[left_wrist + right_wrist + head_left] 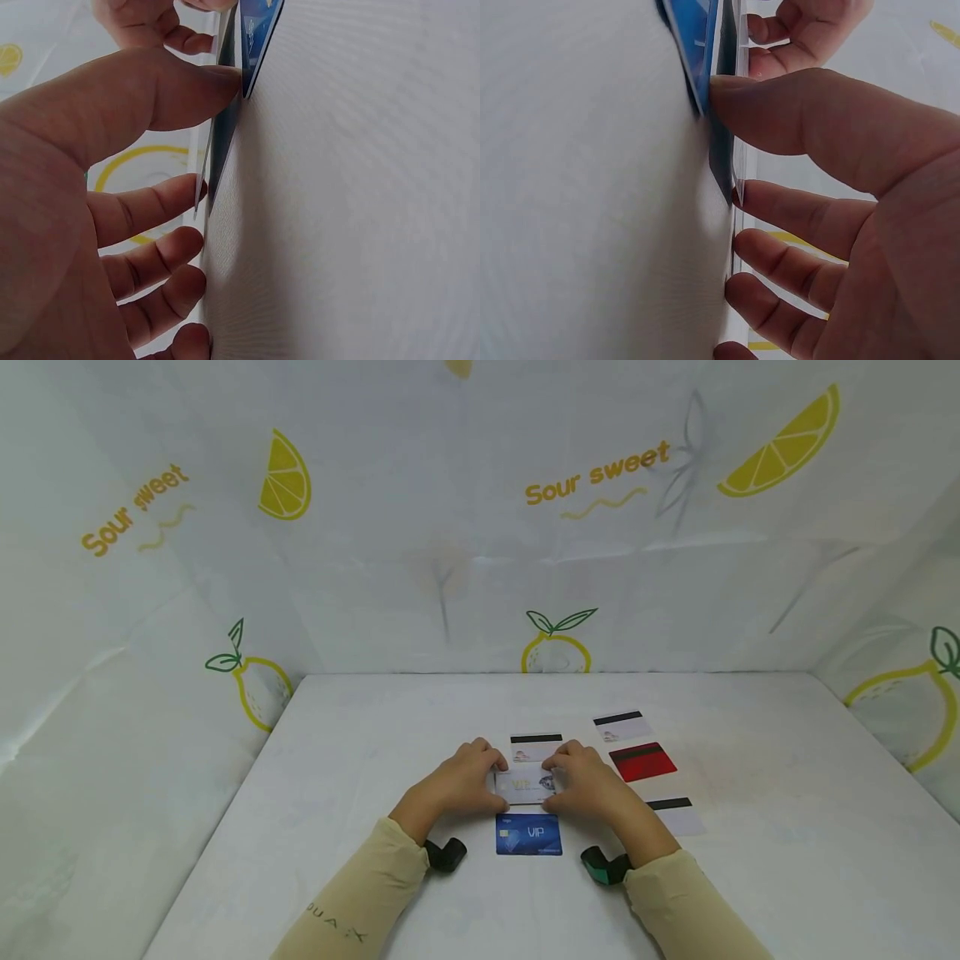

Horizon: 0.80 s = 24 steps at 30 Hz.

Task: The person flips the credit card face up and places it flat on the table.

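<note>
My left hand (467, 781) and right hand (588, 782) pinch a white VIP card (522, 785) from its two short sides. Thumbs grip the near corners while index fingers hold the far ones. Both wrist views show this card edge-on, slightly raised over the table with a dark shadow beneath it. The other fingertips of each hand rest at the tabletop. Just below it in the head view lies a blue VIP card (528, 835), face up and lengthwise. Above it is a white card with a black stripe (536, 749), its lower edge close to the held card.
Right of my right hand, a red card (642, 762) lies tilted on the white table (360, 735). Beyond it sits another white striped card (622, 727). A further white striped card (677, 818) is partly covered by my right forearm. A printed white curtain (412, 527) surrounds the table.
</note>
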Available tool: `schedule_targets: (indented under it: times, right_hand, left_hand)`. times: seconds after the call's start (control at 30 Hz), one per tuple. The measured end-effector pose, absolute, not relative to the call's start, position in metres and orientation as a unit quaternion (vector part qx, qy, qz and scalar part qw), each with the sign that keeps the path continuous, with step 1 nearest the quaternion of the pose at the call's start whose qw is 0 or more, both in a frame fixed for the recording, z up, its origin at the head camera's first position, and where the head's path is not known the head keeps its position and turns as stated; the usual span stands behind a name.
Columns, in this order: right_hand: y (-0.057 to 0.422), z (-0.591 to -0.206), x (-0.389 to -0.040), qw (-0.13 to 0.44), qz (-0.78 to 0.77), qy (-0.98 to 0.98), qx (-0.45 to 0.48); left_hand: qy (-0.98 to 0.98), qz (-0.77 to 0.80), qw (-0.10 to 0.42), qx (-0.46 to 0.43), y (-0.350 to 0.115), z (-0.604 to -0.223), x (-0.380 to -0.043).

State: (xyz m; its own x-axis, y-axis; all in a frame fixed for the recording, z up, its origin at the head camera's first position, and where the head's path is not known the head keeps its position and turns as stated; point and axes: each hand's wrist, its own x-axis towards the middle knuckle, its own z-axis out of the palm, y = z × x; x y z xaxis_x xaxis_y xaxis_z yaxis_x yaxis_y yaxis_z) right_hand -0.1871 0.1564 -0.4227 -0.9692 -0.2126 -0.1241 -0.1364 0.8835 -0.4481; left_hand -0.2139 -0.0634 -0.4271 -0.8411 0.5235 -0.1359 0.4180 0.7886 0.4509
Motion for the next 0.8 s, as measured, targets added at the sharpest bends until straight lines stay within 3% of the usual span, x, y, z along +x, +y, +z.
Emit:
schedule_targets:
  times: [0.57,0.8]
  right_hand:
    - [0.157,-0.423,-0.188,0.087,-0.228,0.966,-0.088]
    - [0.157,-0.422,-0.187,0.099,-0.244,0.961,-0.088]
  left_hand:
    - [0.935,0.217,0.13,0.248,-0.064,-0.428,-0.215]
    - [0.917,0.277,0.174,0.227,-0.07,-0.426,-0.225]
